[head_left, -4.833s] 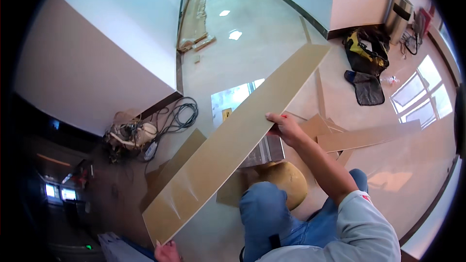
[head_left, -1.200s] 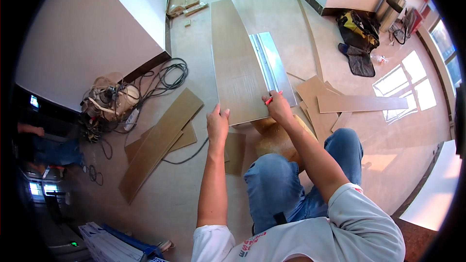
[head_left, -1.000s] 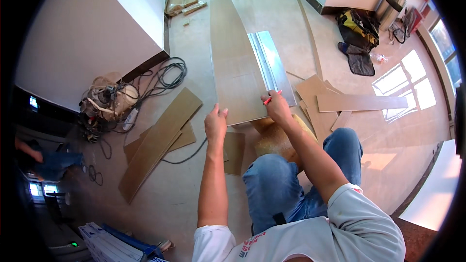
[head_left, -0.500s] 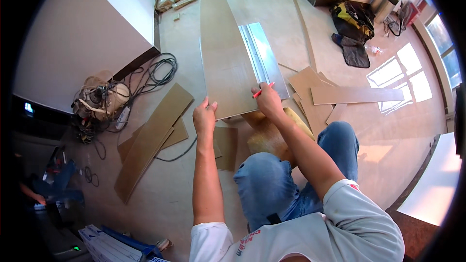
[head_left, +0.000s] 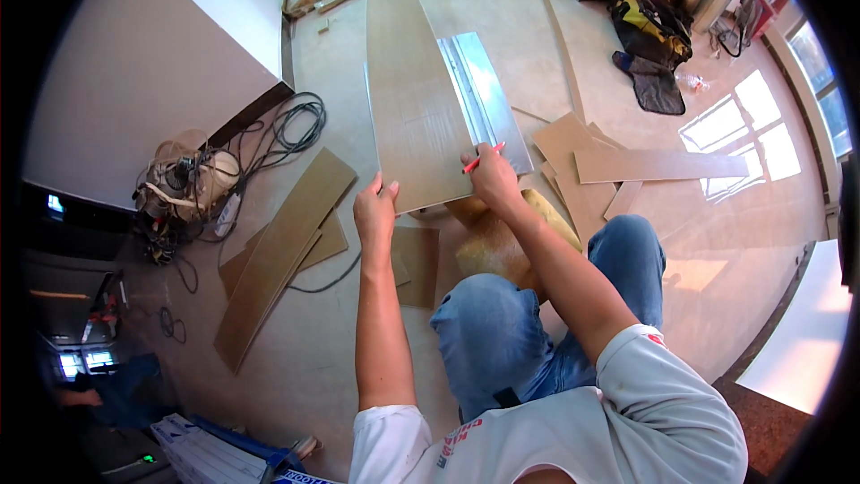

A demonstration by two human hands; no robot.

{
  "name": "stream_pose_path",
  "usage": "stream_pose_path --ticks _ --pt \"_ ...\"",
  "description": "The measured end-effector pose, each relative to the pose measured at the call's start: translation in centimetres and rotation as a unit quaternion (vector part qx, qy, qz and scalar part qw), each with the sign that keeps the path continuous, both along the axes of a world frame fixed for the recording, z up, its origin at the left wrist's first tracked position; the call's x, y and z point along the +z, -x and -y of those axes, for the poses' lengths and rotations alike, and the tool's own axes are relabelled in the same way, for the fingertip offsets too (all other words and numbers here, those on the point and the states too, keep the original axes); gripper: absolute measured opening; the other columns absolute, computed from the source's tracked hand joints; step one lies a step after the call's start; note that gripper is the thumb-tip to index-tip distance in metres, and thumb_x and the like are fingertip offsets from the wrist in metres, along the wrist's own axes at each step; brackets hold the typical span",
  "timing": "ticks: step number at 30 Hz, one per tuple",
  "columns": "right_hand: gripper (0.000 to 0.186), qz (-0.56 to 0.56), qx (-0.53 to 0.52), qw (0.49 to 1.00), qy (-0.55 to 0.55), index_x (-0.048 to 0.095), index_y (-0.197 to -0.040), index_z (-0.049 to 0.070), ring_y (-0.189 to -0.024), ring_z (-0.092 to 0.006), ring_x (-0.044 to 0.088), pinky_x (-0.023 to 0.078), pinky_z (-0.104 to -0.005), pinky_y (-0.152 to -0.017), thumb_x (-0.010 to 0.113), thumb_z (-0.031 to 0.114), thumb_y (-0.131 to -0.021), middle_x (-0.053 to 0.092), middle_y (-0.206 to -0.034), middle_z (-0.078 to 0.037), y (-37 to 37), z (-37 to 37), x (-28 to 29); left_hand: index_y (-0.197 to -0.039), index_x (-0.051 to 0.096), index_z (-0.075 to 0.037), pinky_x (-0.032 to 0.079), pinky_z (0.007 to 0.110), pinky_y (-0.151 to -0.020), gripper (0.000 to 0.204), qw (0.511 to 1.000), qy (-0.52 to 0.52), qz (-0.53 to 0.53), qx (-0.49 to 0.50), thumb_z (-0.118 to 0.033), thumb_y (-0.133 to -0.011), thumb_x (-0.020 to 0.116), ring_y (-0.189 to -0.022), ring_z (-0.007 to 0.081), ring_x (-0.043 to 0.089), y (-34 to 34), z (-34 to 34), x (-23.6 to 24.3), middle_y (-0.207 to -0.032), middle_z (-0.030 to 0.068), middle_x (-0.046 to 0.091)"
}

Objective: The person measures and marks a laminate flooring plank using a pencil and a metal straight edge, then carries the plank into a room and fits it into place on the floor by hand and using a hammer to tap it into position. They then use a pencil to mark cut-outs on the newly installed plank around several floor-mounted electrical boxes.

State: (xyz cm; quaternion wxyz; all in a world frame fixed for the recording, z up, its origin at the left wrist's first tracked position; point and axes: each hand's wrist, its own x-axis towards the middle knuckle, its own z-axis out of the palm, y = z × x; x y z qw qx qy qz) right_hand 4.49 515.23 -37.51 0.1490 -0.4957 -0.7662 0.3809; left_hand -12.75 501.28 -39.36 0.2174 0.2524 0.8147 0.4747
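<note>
The long beige rectangular plank [head_left: 421,99] extends lengthwise along the left side of the silver ridged metal plate [head_left: 491,94]; whether it rests on that plate cannot be told. Left of the plate, the left hand [head_left: 374,204] grips the plank's near left corner, apparently to steady it. At the plate's near end, the right hand [head_left: 494,177] has its fingers closed around a slim red stick [head_left: 484,158], seemingly leaving the plank's right edge within guiding reach.
</note>
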Motion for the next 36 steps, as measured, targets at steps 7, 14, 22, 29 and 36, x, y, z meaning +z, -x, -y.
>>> stream_pose_path --ticks 7,14,22,29,36 --pt "0.041 -0.027 0.015 0.999 -0.019 0.054 -0.107 -0.002 -0.092 -0.0495 0.061 0.046 -0.0535 -0.077 0.053 0.037 -0.097 0.064 -0.092 -0.033 -0.2 -0.7 -2.0 -0.131 0.054 0.004 0.057 0.032 -0.057 0.048 1.000 -0.008 0.000 -0.001 -0.014 -0.089 0.066 -0.078 0.0228 0.069 0.1 -0.1 -0.6 -0.107 0.0225 0.069" --pt "0.040 -0.025 0.018 0.999 -0.007 0.054 -0.107 -0.003 -0.093 -0.0498 0.061 0.046 -0.0534 -0.078 0.052 0.036 -0.098 0.064 -0.093 -0.033 -0.3 -0.4 -0.9 -0.131 0.054 0.004 0.058 0.032 -0.059 0.048 1.000 0.013 -0.005 -0.006 -0.015 -0.089 0.066 -0.081 0.0241 0.070 0.0 0.0 -0.2 -0.107 0.0227 0.069" --pt "0.023 -0.002 0.010 1.000 -0.016 0.053 -0.091 -0.001 -0.090 -0.0443 0.064 0.048 -0.0510 -0.078 0.054 0.021 -0.095 0.065 -0.089 -0.028 -0.3 -0.4 -0.6 -0.132 0.054 0.005 0.058 0.033 -0.061 0.048 1.000 0.015 -0.015 -0.012 -0.014 -0.089 0.065 -0.083 0.0241 0.069 -0.4 -0.1 0.5 -0.110 0.0223 0.068" --pt "0.041 -0.031 -0.004 1.000 0.005 0.057 -0.110 -0.003 -0.095 -0.0478 0.062 0.047 -0.0513 -0.080 0.055 0.036 -0.097 0.064 -0.095 -0.032 -0.3 -0.6 -1.3 -0.133 0.053 0.005 0.057 0.031 -0.060 0.048 0.999 -0.002 0.037 -0.018 -0.013 -0.090 0.065 -0.084 0.0194 0.068 0.0 -0.2 1.3 -0.111 0.0196 0.068" --pt "0.038 -0.069 -0.027 0.997 0.013 0.058 -0.108 -0.002 -0.094 -0.0463 0.062 0.047 -0.0499 -0.079 0.056 0.034 -0.097 0.065 -0.094 -0.030 -0.1 -0.5 -1.5 -0.133 0.052 0.006 0.056 0.029 -0.059 0.047 0.995 -0.012 0.091 -0.026 -0.010 -0.090 0.064 -0.079 0.0153 0.066 0.4 -0.5 1.9 -0.106 0.0161 0.069"
